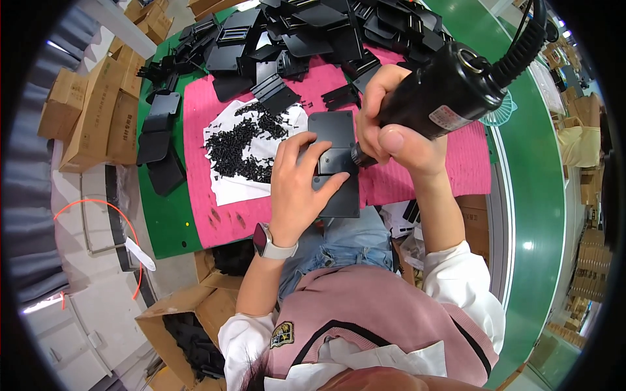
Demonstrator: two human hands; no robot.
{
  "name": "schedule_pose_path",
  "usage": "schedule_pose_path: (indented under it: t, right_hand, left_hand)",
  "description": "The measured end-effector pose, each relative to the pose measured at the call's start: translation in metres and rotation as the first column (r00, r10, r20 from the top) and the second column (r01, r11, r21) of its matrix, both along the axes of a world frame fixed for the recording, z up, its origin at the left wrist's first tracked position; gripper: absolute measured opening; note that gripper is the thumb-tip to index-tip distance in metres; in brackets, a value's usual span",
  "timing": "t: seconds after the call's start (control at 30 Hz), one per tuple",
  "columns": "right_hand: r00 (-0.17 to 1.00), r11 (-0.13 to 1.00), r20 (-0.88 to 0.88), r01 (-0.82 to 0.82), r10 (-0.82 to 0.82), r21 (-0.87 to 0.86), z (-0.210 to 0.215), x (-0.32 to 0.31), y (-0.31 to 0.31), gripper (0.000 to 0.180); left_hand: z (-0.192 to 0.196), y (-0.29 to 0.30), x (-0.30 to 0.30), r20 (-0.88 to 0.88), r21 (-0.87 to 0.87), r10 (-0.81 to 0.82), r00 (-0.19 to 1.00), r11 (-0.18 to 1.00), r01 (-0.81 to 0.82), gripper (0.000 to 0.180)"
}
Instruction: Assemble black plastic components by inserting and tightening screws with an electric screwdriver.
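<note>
Landmark: pink ribbed mat (195, 182). Flat black rectangular plate (332, 124) lies on the mat, middle of its near side, long side pointing away from the person. Left hand (297, 182) rests on the plate, fingers spread and thumb on top, not clenched around it. Right hand (407, 140) is wrapped firmly around a thick black cylindrical power screwdriver (437, 85) with a coiled black cable, held above the mat's right half; its tip is at the plate's right edge, contact can't tell. White cloth (228, 192) on the mat's left half carries a heap of small black screws (228, 146). Big pile of black plates and brackets (326, 32) along the mat's far edge. Green tabletop (160, 221) under the mat. Open brown cardboard box (153, 319) below the mat's near-left corner, black parts inside.
</note>
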State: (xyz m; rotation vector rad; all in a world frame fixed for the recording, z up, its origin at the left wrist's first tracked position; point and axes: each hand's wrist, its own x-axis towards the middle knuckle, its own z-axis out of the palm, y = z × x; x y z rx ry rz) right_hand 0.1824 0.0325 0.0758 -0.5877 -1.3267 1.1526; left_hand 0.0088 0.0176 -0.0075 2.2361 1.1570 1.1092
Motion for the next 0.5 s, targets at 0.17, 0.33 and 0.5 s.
schedule_pose_path:
  t: [0.17,0.33,0.5]
  right_hand:
    - [0.999,0.999,-0.014,-0.039,0.04,0.033,-0.005,-0.0006,0.0031,0.042]
    - [0.997,0.997,-0.021,-0.079,0.078,-0.018,-0.0044,0.0009,0.0069,0.04]
    - [0.999,0.999,-0.003,-0.042,0.042,-0.005,-0.0023,-0.0006,0.0023,0.037]
  left_hand:
    - [-0.0008,-0.0002,0.0005,0.003,-0.001,0.0,1.0,1.0,0.0,0.045]
    - [-0.0002,0.0019,0.0005,0.003,-0.018,-0.002,1.0,1.0,0.002,0.045]
    - [0.0043,0.0037,0.0019,0.015,0.005,-0.002,1.0,1.0,0.002,0.044]
